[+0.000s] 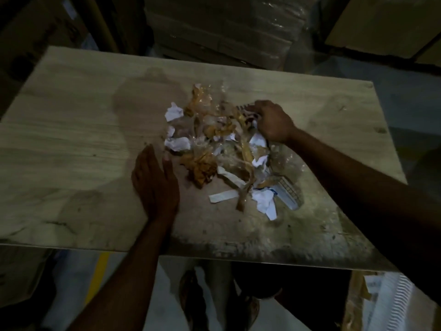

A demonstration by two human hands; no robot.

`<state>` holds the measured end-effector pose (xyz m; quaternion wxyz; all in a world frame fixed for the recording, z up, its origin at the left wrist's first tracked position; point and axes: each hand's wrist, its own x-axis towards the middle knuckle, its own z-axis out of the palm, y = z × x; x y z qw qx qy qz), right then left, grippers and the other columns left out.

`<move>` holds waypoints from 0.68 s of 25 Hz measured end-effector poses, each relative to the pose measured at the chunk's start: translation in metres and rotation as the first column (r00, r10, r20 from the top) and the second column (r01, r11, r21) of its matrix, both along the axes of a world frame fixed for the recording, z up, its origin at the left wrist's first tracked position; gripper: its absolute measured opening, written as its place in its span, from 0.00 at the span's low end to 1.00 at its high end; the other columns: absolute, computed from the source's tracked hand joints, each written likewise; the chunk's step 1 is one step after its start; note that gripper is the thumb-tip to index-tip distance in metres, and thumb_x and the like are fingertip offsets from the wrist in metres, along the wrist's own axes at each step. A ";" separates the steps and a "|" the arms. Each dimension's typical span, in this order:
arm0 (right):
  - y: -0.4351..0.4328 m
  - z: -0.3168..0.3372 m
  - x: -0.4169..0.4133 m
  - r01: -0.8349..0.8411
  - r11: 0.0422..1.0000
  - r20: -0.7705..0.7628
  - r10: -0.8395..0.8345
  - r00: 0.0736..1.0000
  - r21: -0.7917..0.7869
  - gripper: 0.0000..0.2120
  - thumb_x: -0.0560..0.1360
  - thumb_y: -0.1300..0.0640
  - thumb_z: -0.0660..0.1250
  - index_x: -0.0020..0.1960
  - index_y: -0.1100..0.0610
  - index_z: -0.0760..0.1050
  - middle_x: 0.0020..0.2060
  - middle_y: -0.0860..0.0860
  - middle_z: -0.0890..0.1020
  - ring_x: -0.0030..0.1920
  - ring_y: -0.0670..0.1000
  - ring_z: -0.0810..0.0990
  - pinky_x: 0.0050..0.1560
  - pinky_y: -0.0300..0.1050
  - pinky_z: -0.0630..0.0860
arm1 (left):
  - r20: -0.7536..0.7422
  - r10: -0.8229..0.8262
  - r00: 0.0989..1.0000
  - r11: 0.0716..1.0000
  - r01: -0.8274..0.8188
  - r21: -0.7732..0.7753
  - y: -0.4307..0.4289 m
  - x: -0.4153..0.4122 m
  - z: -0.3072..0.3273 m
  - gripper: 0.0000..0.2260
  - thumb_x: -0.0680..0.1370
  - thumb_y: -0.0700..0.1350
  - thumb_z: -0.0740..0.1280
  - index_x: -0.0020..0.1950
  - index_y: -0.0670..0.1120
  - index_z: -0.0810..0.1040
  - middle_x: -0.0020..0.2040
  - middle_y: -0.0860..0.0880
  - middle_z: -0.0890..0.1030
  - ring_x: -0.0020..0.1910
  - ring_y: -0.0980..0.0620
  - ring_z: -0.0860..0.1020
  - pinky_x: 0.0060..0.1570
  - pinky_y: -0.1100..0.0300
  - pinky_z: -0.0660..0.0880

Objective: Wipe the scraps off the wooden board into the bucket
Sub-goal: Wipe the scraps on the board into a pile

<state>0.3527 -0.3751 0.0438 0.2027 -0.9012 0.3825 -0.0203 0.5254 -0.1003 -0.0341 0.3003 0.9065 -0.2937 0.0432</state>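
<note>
A pale wooden board (pixel 71 144) fills the middle of the head view. On its centre-right lies a pile of scraps (pixel 224 149): white paper bits, brown tape and clear plastic film. My left hand (pixel 155 185) lies flat on the board, fingers straight, just left of the pile's near edge. My right hand (pixel 272 121) rests on the far right side of the pile with its fingers curled down into the scraps. No bucket is in sight.
Wrapped cartons (pixel 222 27) stand beyond the board's far edge. A cardboard box (pixel 386 22) is at the upper right. Below the near edge I see floor with a yellow line (pixel 97 278) and my feet (pixel 191 297).
</note>
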 end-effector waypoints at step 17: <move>0.033 0.025 0.160 -0.195 0.965 -0.149 0.170 0.974 -0.174 0.23 0.82 0.51 0.64 0.77 0.50 0.70 0.78 0.55 0.68 0.74 0.63 0.68 0.71 0.61 0.68 | -0.091 -0.087 0.992 0.995 0.083 -0.049 0.002 0.000 0.004 0.21 0.85 0.55 0.54 0.74 0.47 0.70 0.71 0.47 0.75 0.69 0.48 0.73 0.66 0.51 0.68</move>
